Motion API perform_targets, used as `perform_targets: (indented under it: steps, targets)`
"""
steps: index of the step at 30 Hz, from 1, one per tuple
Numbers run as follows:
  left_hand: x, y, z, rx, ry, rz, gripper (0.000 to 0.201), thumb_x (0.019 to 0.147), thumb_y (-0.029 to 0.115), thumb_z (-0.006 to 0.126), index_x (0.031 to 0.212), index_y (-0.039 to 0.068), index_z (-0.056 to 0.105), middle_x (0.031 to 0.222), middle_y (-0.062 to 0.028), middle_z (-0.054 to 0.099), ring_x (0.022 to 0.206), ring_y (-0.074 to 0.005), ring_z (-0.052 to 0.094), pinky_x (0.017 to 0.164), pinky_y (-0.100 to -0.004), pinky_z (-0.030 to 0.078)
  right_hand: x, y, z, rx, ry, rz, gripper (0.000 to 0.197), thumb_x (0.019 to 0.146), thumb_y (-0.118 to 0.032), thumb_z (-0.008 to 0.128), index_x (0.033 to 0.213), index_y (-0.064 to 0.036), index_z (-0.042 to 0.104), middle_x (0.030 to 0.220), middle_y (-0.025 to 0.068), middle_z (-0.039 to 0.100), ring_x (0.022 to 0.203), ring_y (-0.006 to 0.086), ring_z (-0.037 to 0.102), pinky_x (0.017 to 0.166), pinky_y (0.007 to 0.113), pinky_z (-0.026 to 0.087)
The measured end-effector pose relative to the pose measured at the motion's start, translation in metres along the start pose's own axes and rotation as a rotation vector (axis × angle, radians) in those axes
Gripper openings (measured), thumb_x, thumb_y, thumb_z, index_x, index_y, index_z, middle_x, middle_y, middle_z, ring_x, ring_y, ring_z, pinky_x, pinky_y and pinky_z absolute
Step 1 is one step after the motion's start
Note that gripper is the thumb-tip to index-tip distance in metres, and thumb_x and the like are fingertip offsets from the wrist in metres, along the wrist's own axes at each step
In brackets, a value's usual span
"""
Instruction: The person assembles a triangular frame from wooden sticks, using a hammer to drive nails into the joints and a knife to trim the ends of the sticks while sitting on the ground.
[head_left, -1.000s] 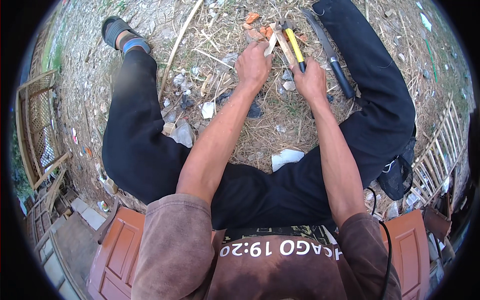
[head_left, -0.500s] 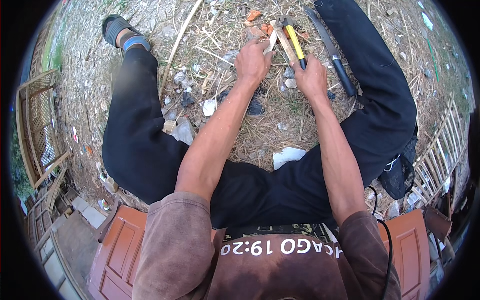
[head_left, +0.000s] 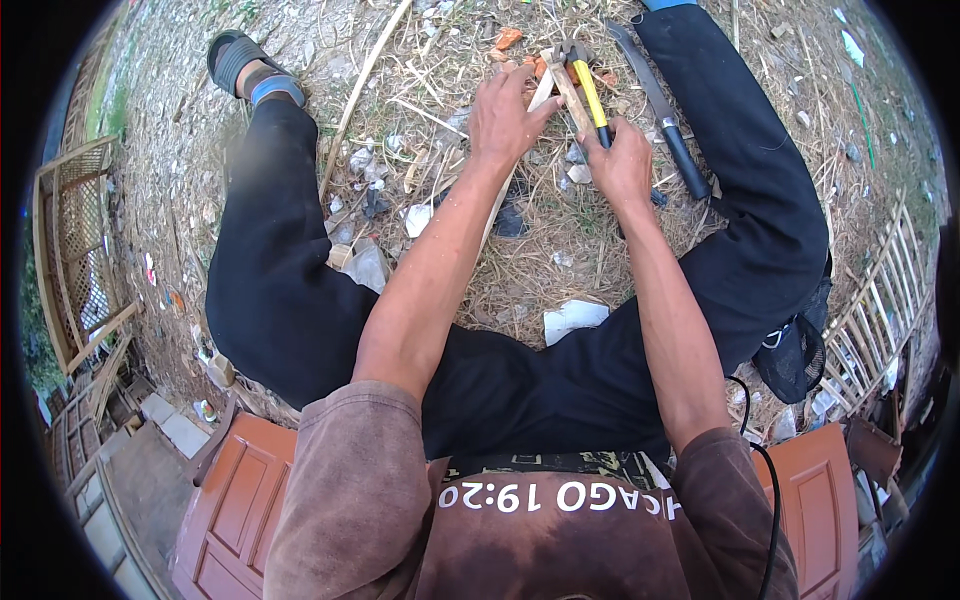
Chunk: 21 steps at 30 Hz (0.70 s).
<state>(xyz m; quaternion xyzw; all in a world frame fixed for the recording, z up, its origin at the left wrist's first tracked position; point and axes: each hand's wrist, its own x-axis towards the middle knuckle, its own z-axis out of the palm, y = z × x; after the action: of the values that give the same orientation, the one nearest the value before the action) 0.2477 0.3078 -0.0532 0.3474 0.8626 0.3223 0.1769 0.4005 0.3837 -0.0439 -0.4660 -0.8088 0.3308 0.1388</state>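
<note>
My right hand (head_left: 622, 165) is closed round the black grip of a claw hammer (head_left: 591, 88) with a yellow shaft, its metal head pointing away from me. Alongside the hammer lies a short wooden piece (head_left: 572, 95), its near end at my right fingers. My left hand (head_left: 506, 118) is over a pale, thin wooden strip (head_left: 541, 93), thumb and fingers spread apart; the strip passes beneath the hand and reappears (head_left: 494, 222) nearer me. To the right of the hammer rests a machete (head_left: 652, 90) with a black handle, touched by neither hand.
My black-trousered legs spread on both sides. Broken orange pieces (head_left: 508, 38) lie beyond my hands. Dry straw and stones cover the ground, with a long stick (head_left: 365, 85) at left and a white fragment (head_left: 574, 320) near my lap. A black mesh bag (head_left: 790, 358) sits beside my right leg.
My left hand has spread its thumb away from the fingers. The pale strip now shows farther toward me, below the hand. My right hand stays on the hammer.
</note>
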Motion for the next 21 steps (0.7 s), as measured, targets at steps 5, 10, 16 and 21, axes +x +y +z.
perform_targets:
  steps: [5,10,16,21]
  targets:
    - [0.023,0.0,0.012,0.184,0.092,0.16,0.082,0.068,0.063,0.081,0.133,0.016,0.064,0.125,-0.0128,0.06,0.113,-0.0327,0.051,0.098,-0.0441,0.043,0.0,0.003,-0.005,0.112,-0.054,0.053,0.034,0.081,-0.021,0.077,0.098,0.0061,0.065,0.089,0.0224,0.063,0.084,0.0385,0.063,0.078,0.048,0.048]
    - [0.027,-0.003,0.019,0.084,0.032,0.067,0.081,0.064,0.07,0.079,0.13,0.026,0.066,0.133,-0.0092,0.056,0.126,-0.0313,0.045,0.106,-0.0522,0.034,-0.002,0.002,-0.017,0.322,-0.074,0.091,0.033,0.087,-0.026,0.072,0.098,0.0054,0.066,0.08,0.0166,0.063,0.073,0.0303,0.062,0.071,0.042,0.047]
    - [0.023,-0.002,0.017,0.163,0.072,0.029,0.089,0.057,0.078,0.078,0.13,0.028,0.067,0.148,-0.0099,0.041,0.138,-0.0344,0.031,0.11,-0.0567,0.021,-0.011,-0.019,-0.055,0.238,-0.139,-0.024,0.039,0.102,-0.033,0.058,0.125,-0.0025,0.057,0.068,0.0085,0.061,0.056,0.0203,0.057,0.057,0.038,0.045]
    - [0.021,-0.005,0.022,0.039,0.087,0.048,0.085,0.054,0.079,0.079,0.124,0.031,0.071,0.154,-0.0127,0.032,0.142,-0.0382,0.018,0.11,-0.0613,0.011,-0.014,-0.032,-0.065,0.018,-0.075,-0.101,0.025,0.102,-0.025,0.055,0.118,-0.0054,0.057,0.064,0.0239,0.059,0.062,0.0455,0.061,0.057,0.051,0.043]
